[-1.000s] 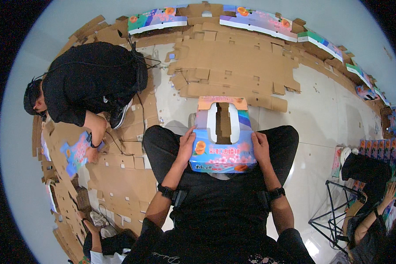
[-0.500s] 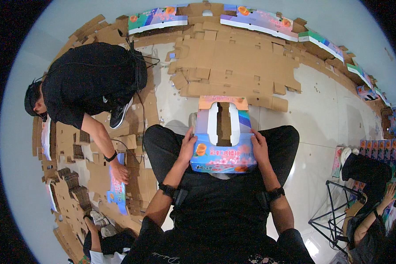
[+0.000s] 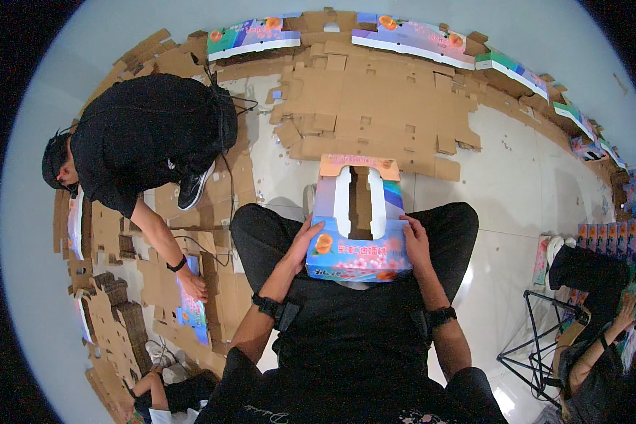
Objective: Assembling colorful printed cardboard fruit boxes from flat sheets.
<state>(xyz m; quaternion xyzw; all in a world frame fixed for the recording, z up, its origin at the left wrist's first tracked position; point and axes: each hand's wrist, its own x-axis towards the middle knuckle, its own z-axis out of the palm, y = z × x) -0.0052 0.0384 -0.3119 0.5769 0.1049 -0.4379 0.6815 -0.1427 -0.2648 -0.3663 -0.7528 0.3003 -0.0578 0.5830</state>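
Between my bent knees stands a folded cardboard fruit box [image 3: 360, 249], blue and pink with a peach picture and an oblong opening in its top. White flaps line that opening, and brown cardboard shows inside. My left hand [image 3: 305, 242] holds the box's left side, its thumb lying over the top edge. On the opposite side my right hand [image 3: 416, 242] grips it, fingers bent over the upper right edge. Both hands are closed against the cardboard.
Flattened brown cardboard sheets [image 3: 381, 106] cover the floor ahead. At left a crouching co-worker [image 3: 152, 134] touches a blue printed sheet [image 3: 193, 311]. To the right are a black folding frame [image 3: 533, 339], another person [image 3: 593, 353] and stacked printed boxes [image 3: 608, 237]. Printed cartons [image 3: 254, 39] line the wall.
Both my thumbs and fingers have shifted onto the box's top edges, and its front has tipped slightly. The crouching co-worker's hand has moved slightly with the blue sheet.
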